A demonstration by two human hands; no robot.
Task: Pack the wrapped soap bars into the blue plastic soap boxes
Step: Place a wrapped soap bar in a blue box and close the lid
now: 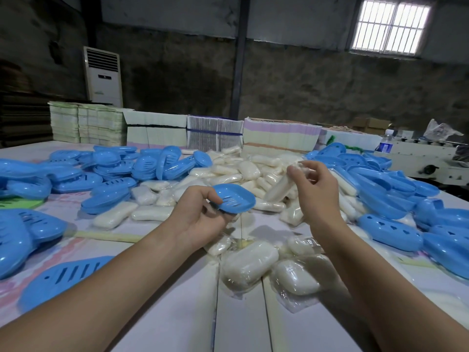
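Observation:
My left hand (199, 216) grips a blue slotted soap box half (234, 198) by its near edge, held above the table. My right hand (313, 191) pinches a wrapped white soap bar (279, 185) by its top end, so the bar hangs tilted just right of the box half. A heap of wrapped soap bars (250, 171) covers the middle of the table, with a few more bars (250, 266) close under my wrists. Blue soap box parts lie in a pile at the left (114, 171) and another at the right (396, 199).
A lone blue slotted lid (63, 275) lies near my left forearm. Stacks of flat cartons (215, 134) line the table's far edge. A water bottle (385, 143) and a white machine (426, 161) stand at the right, an air-conditioner unit (102, 76) against the back wall.

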